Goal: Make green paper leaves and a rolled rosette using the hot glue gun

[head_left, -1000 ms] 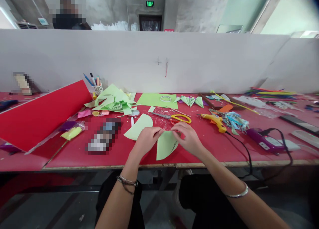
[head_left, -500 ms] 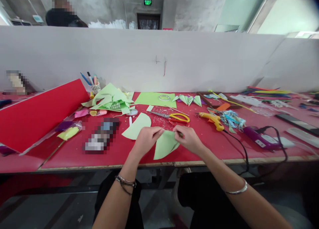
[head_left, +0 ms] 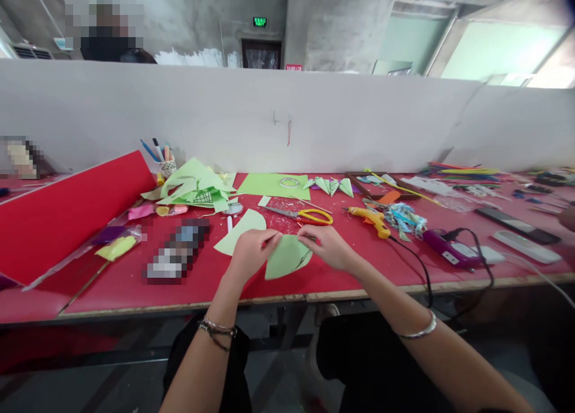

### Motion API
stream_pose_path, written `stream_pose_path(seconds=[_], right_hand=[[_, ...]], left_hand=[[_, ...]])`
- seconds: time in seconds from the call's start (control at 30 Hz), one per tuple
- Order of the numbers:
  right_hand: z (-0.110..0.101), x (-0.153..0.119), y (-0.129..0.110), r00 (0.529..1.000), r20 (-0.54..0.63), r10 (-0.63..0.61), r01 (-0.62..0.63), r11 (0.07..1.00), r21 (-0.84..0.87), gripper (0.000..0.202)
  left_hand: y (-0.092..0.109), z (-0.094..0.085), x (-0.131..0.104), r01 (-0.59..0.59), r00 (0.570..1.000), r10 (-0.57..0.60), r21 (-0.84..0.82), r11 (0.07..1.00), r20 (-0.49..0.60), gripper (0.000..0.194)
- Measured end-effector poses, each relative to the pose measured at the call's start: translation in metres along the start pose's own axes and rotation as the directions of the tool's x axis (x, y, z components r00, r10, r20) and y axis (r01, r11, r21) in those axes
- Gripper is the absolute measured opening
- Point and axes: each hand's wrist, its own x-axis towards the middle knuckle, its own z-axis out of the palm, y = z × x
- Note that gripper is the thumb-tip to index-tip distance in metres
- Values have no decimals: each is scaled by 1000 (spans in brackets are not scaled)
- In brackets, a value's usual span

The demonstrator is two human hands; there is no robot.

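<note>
A light green paper piece with a curved lower edge and dark drawn lines at its right hangs between my hands, just above the red table. My left hand pinches its upper left corner. At its upper right edge, my right hand closes on the paper with thumb and fingers. Another light green fan-shaped paper lies on the table behind my left hand, partly covered by it. Yellow-handled scissors rest just beyond my hands.
Green paper scraps are piled at the back left, and several small green paper cones lie at the back. A yellow glue gun with a black cord sits to the right. A red board leans at left.
The view has tilted up and turned slightly right. Both hands keep hold of the paper, which seems a little more curved between them.
</note>
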Motion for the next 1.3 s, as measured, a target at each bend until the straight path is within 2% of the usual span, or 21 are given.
stream_pose_path(seconds=[0.07, 0.17, 0.3, 0.4, 0.5, 0.6, 0.67, 0.73, 0.83, 1.0, 1.13, 1.3], right_hand=[[3, 3, -3, 999, 35, -5, 8, 997, -71, 20], [6, 6, -6, 998, 54, -12, 18, 993, -117, 18], [5, 8, -10, 998, 63, -14, 17, 998, -59, 20], [-1, 5, -5, 999, 50, -13, 12, 1000, 15, 22], [-10, -2, 4, 1000, -1, 31, -31, 998, 46, 23], [-16, -6, 10, 998, -22, 52, -50, 996, 78, 22], [-15, -6, 8, 999, 9, 31, -32, 995, 93, 21], [-13, -4, 3, 999, 32, 4, -7, 997, 83, 20], [-7, 1, -6, 999, 0, -44, 44, 999, -32, 15], [3, 7, -15, 992, 7, -122, 118, 940, -319, 12], [1, 7, -8, 993, -27, -112, 95, 934, -343, 13], [-15, -4, 18, 994, -108, 18, -49, 954, -296, 14]], left_hand=[[1, 3, 0, -80, 996, 85, 125, 989, -33, 22], [4, 11, 2, -182, 981, 192, 277, 944, -11, 19], [6, 16, 2, -185, 979, 203, 382, 905, -6, 22], [0, 9, 0, -150, 985, 173, 403, 903, -21, 21], [-9, -1, -2, -28, 995, 62, 377, 926, -77, 20], [-10, -6, -2, 91, 992, -72, 193, 977, -99, 21], [-5, -4, -1, 83, 996, -84, -10, 996, -37, 24], [1, 1, 1, 38, 998, -32, -124, 992, 53, 28], [6, 10, 2, -7, 991, 15, -61, 998, 132, 37], [6, 15, 2, -37, 993, 34, 22, 999, 117, 37], [4, 7, 2, -40, 991, 37, 26, 999, 125, 41], [-3, -3, 0, 17, 996, -18, 8, 1000, 89, 41]])
